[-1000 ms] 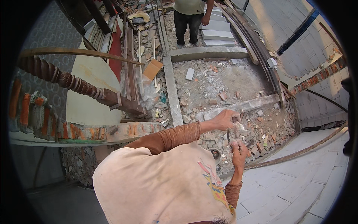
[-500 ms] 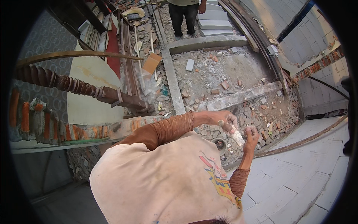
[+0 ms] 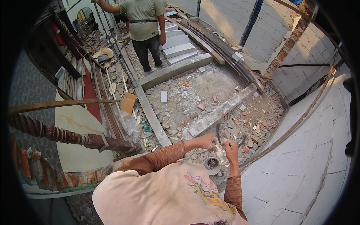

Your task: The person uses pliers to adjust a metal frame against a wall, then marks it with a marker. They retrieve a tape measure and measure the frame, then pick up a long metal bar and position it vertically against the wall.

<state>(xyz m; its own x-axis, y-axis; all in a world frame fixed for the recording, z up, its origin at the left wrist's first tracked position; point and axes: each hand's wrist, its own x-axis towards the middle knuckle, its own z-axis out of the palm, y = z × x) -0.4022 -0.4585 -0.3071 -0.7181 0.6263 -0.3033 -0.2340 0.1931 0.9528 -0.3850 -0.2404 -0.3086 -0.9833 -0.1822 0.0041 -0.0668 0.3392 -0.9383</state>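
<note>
Oddments [image 3: 212, 162] in bucket [image 3: 214, 172] near left hand [image 3: 206, 141]

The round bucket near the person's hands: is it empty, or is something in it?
Not empty: a dark jumble of items shows inside the bucket; I cannot tell what they are.

We see 1 small, whitish bundle [image 3: 219, 152], longer than it is wide, with a rough, uneven surface, in the narrow space between our 2 hands. Its upper end meets the fingers of our left hand [image 3: 207, 141], which grip it, and from there it slants down and slightly to the right, its lower part sticking out below those fingers. It lies just left of our right hand [image 3: 230, 147], though at this blur we cannot tell whether the 2 touch.
</note>
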